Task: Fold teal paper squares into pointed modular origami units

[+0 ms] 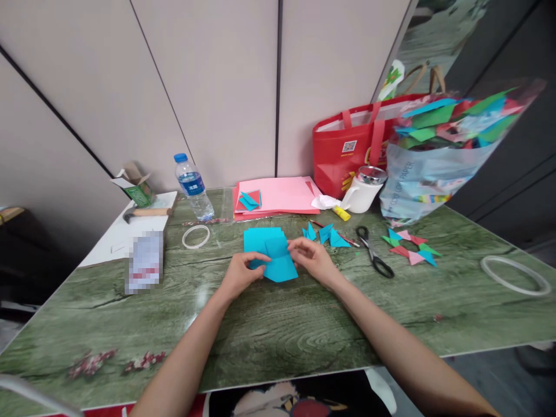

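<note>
A creased blue paper sheet point(280, 267) is held between both hands, just above the table and partly in front of a stack of blue paper point(256, 238). My left hand point(247, 273) pinches its left edge between thumb and fingers. At its upper right edge, my right hand point(313, 259) grips it with bent fingers. Folded blue pieces point(333, 236) lie to the right of the stack. Farther right is a ring of folded pink, red, green and blue paper point(414, 247).
Black scissors point(374, 253) lie right of my right hand. Tape rolls point(196, 237) rest on both sides. Behind are a water bottle point(194, 188), pink paper point(282, 196), a white mug point(364, 190), a red bag point(334, 153) and a plastic bag point(417, 179). A hammer point(147, 212) lies left.
</note>
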The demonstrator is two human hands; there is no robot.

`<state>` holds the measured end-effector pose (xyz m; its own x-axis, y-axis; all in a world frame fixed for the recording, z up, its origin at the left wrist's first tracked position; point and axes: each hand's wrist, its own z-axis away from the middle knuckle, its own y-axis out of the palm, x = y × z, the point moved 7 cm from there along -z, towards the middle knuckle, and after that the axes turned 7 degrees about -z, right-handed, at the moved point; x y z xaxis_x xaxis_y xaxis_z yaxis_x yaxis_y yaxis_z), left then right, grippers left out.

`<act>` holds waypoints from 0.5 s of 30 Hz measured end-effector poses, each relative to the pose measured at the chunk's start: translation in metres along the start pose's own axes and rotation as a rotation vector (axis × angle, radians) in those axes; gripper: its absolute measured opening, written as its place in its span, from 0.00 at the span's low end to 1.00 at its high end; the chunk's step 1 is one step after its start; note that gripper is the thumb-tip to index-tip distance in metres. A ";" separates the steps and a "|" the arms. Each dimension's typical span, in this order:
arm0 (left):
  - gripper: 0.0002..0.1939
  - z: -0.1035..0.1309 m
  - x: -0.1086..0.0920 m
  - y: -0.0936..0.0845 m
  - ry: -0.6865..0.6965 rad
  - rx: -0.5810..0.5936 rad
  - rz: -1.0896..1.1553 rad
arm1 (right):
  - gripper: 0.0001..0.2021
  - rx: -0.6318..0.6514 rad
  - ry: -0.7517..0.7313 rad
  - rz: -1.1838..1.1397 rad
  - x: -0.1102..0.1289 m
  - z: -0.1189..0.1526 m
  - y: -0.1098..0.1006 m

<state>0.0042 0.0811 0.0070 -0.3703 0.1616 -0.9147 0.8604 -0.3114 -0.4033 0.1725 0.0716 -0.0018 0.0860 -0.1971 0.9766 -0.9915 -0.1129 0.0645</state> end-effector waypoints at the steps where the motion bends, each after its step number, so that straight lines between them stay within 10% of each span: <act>1: 0.10 0.000 0.000 0.000 -0.005 -0.006 0.012 | 0.05 0.039 -0.030 0.068 0.001 0.000 0.002; 6: 0.20 0.000 0.003 -0.010 0.001 -0.189 0.212 | 0.10 -0.011 -0.040 0.109 -0.003 0.002 0.002; 15: 0.20 -0.002 0.018 0.003 -0.076 -0.179 0.420 | 0.10 0.043 0.050 -0.133 -0.008 0.009 0.023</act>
<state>0.0007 0.0847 -0.0106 0.0040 -0.0155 -0.9999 0.9859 -0.1672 0.0066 0.1499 0.0623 -0.0101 0.2103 -0.1285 0.9691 -0.9665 -0.1765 0.1863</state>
